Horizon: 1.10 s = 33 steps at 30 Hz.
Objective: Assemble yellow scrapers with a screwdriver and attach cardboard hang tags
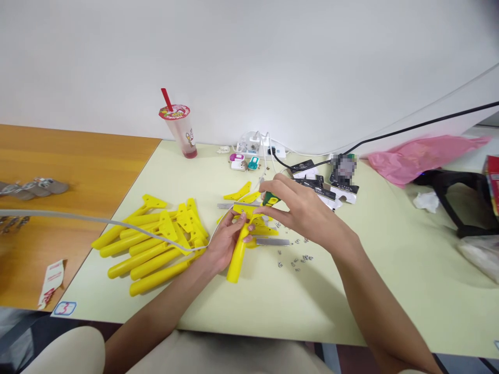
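My left hand [223,245] is wrapped round a yellow scraper [236,262] near its wide head, and the handle slants down toward me. A screw shows on the scraper's head. Above it, my right hand [302,208] grips a screwdriver [270,199] with a green and yellow handle; its tip is hidden by the fingers. Several yellow scrapers [156,246] lie piled to the left of my left hand. Under and behind my hands are more yellow parts [237,192] and a flat metal blade [273,242]. Small screws [306,258] are scattered to the right.
A white cable [136,227] crosses over the pile to my left hand. A cup with a red straw [182,134] and a power strip [253,148] stand along the wall. Black packages [312,182], a pink bag [413,156] and a black frame [460,202] lie on the right.
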Each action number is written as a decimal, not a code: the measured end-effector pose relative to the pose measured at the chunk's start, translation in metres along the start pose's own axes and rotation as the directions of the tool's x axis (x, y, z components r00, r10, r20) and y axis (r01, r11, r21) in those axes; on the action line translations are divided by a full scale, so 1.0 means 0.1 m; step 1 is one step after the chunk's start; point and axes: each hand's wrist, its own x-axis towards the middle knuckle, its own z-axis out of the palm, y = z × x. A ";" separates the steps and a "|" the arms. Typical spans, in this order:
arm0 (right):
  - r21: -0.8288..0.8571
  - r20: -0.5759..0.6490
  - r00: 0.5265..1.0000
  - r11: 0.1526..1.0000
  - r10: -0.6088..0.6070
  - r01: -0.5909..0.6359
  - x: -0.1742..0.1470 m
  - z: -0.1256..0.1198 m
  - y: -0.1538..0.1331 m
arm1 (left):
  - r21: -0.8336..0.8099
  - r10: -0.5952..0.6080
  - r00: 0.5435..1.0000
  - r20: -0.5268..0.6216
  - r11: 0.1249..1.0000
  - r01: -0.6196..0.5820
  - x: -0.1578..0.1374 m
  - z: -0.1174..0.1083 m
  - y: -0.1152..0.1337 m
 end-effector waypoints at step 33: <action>0.073 -0.578 0.812 0.985 -0.086 0.157 -0.17 -0.16 -0.17 | 0.120 0.310 0.929 0.201 0.934 -0.337 -0.23 0.87 0.37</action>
